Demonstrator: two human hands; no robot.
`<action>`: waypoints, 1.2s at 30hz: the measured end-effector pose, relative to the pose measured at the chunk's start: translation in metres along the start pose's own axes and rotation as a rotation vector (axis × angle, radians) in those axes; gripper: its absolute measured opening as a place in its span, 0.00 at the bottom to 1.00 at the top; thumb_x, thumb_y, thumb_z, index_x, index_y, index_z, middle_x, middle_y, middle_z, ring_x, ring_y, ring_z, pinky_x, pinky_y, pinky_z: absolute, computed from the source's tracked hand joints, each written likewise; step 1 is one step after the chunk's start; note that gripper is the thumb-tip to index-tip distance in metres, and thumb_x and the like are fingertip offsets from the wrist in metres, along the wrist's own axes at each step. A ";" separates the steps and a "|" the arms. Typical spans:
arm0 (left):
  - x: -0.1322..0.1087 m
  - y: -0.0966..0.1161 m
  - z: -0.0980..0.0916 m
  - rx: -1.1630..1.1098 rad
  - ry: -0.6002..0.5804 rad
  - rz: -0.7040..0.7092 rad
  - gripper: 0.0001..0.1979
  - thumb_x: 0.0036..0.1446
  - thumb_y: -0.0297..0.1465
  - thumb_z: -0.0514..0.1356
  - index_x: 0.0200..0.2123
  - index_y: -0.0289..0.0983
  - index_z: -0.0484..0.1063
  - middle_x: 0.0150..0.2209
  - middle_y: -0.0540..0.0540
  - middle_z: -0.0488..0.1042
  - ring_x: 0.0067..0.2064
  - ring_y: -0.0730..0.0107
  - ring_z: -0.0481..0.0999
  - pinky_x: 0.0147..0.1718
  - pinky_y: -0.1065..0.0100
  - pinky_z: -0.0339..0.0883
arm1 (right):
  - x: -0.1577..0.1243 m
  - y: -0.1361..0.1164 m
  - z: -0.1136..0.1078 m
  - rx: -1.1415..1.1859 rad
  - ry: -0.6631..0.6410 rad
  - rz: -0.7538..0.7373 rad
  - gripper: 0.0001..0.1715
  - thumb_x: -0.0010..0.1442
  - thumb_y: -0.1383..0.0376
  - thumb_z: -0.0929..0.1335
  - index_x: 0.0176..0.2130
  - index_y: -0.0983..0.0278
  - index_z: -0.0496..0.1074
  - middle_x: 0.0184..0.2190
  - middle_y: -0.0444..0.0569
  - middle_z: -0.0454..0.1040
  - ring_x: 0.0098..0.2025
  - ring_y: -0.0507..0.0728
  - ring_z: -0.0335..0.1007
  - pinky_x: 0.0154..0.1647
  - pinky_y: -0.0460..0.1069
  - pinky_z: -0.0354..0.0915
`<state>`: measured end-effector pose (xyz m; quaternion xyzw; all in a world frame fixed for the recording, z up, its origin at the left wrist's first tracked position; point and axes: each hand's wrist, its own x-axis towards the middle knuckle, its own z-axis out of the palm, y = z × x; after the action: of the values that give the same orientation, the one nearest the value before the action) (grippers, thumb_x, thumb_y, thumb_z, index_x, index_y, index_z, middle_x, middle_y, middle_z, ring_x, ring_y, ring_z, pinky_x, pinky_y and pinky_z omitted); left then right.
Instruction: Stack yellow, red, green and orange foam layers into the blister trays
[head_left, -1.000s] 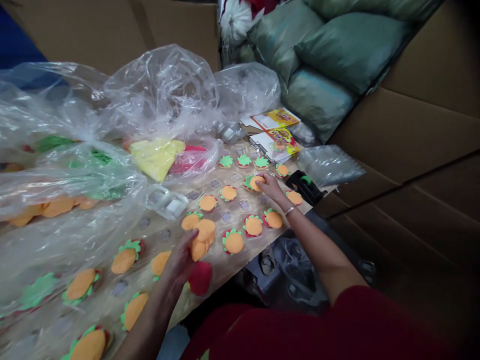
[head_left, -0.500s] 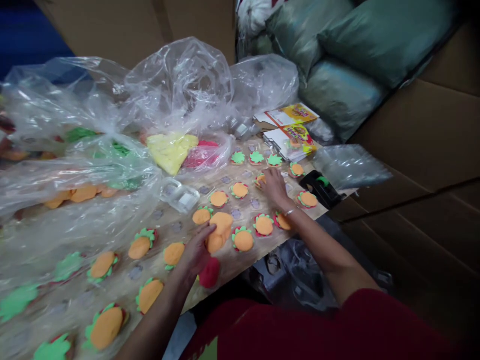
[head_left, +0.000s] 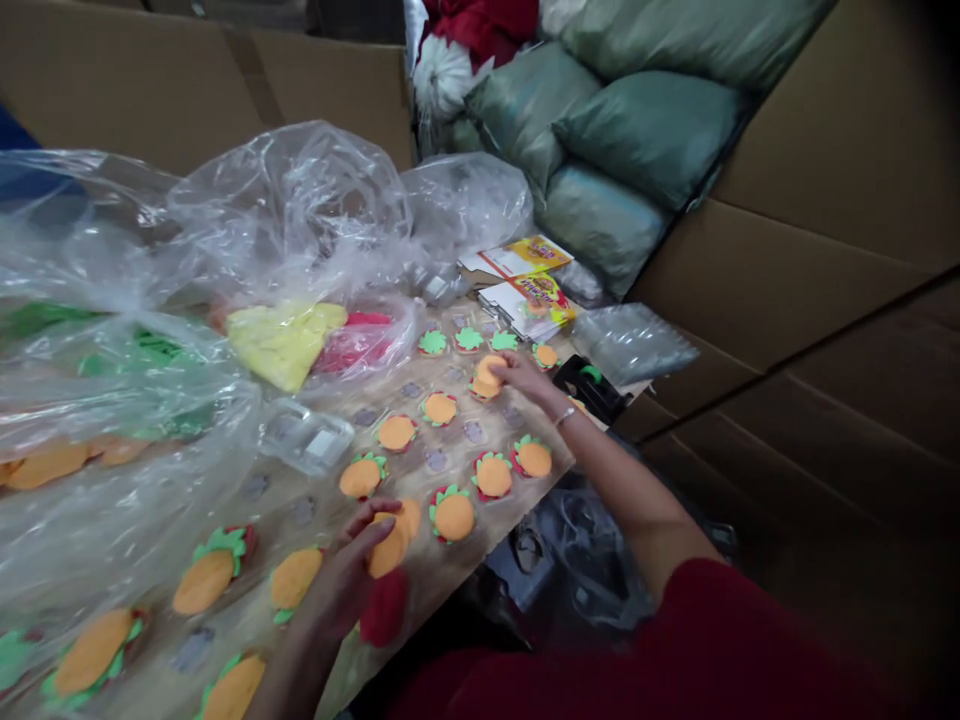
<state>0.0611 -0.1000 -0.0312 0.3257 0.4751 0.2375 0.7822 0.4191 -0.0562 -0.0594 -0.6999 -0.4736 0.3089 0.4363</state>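
My left hand (head_left: 349,565) is closed on a few orange bun pieces (head_left: 390,545), fanned out near the table's front edge. Just below them is a red piece (head_left: 385,605). Farther right, my right hand (head_left: 523,378) pinches one round orange bun piece (head_left: 491,370) over a stacked toy burger (head_left: 484,388) that shows another orange round. Several toy burgers with green frilled and red layers, such as this one (head_left: 453,515), lie in rows between and around my hands. At the far end of the rows, a few stacks have a green lettuce layer (head_left: 468,340) on top.
Large clear plastic bags (head_left: 300,200) with coloured pieces cover the table's left and back. A clear plastic shell (head_left: 307,437) lies mid-table. Printed cards (head_left: 529,290), a black tape dispenser (head_left: 592,388) and clear packaging (head_left: 634,340) sit at the right end. Cardboard (head_left: 810,250) borders the right side.
The view has swung to the right, so the table appears shifted left. My right hand has lifted slightly, and the orange piece in its fingers now shows; my left hand keeps its bun pieces.
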 end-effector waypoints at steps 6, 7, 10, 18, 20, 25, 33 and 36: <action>-0.004 0.002 -0.003 -0.012 0.055 0.011 0.21 0.30 0.34 0.74 0.31 0.38 0.76 0.32 0.50 0.75 0.29 0.72 0.72 0.25 0.73 0.65 | 0.078 0.030 -0.042 -0.310 0.279 0.093 0.18 0.56 0.70 0.61 0.45 0.71 0.70 0.45 0.55 0.74 0.43 0.55 0.67 0.46 0.47 0.64; -0.003 0.002 -0.001 -0.012 0.055 0.015 0.21 0.29 0.34 0.74 0.31 0.37 0.75 0.32 0.50 0.74 0.28 0.72 0.71 0.25 0.73 0.64 | 0.085 0.030 -0.039 -0.335 0.288 0.104 0.18 0.55 0.70 0.62 0.46 0.70 0.71 0.45 0.55 0.74 0.44 0.55 0.67 0.47 0.47 0.64; -0.003 0.003 0.000 -0.014 0.048 0.013 0.21 0.30 0.35 0.74 0.32 0.37 0.75 0.31 0.50 0.74 0.28 0.72 0.71 0.25 0.73 0.64 | 0.097 0.032 -0.028 -0.407 0.306 0.150 0.20 0.55 0.72 0.62 0.47 0.67 0.71 0.44 0.53 0.75 0.45 0.57 0.68 0.47 0.49 0.64; -0.006 0.005 -0.004 -0.055 0.044 0.012 0.19 0.34 0.33 0.71 0.34 0.37 0.76 0.35 0.48 0.75 0.32 0.68 0.72 0.27 0.71 0.64 | 0.080 0.023 -0.011 -0.613 0.371 0.099 0.22 0.59 0.76 0.59 0.51 0.69 0.68 0.53 0.63 0.65 0.51 0.63 0.63 0.49 0.54 0.60; -0.009 0.005 -0.003 -0.086 -0.011 0.011 0.20 0.36 0.31 0.69 0.38 0.38 0.76 0.40 0.47 0.74 0.34 0.68 0.72 0.27 0.71 0.64 | 0.069 0.012 -0.005 -0.638 0.373 -0.017 0.18 0.60 0.76 0.59 0.48 0.72 0.69 0.52 0.65 0.64 0.52 0.63 0.58 0.50 0.55 0.58; 0.002 0.001 0.004 -0.078 -0.039 0.184 0.23 0.35 0.26 0.70 0.40 0.38 0.75 0.42 0.49 0.74 0.35 0.73 0.71 0.30 0.75 0.64 | 0.014 -0.026 0.040 -0.343 0.040 -0.271 0.11 0.66 0.65 0.62 0.40 0.67 0.71 0.39 0.54 0.71 0.41 0.56 0.62 0.44 0.51 0.60; 0.015 -0.001 0.018 -0.227 -0.048 0.267 0.18 0.43 0.33 0.71 0.38 0.38 0.71 0.39 0.49 0.74 0.38 0.70 0.73 0.35 0.70 0.67 | -0.111 -0.086 0.097 -0.110 -0.476 -0.658 0.17 0.57 0.57 0.72 0.44 0.63 0.71 0.38 0.48 0.69 0.38 0.54 0.65 0.39 0.49 0.63; 0.011 0.002 0.016 -0.285 -0.074 0.253 0.14 0.47 0.34 0.67 0.38 0.36 0.73 0.39 0.47 0.73 0.39 0.70 0.73 0.34 0.71 0.68 | -0.114 -0.088 0.096 -0.167 -0.505 -0.700 0.20 0.60 0.61 0.70 0.51 0.62 0.67 0.41 0.49 0.69 0.41 0.55 0.65 0.41 0.51 0.64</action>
<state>0.0799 -0.0960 -0.0309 0.2772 0.3627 0.3865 0.8014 0.2621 -0.1167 -0.0191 -0.4327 -0.7973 0.2645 0.3273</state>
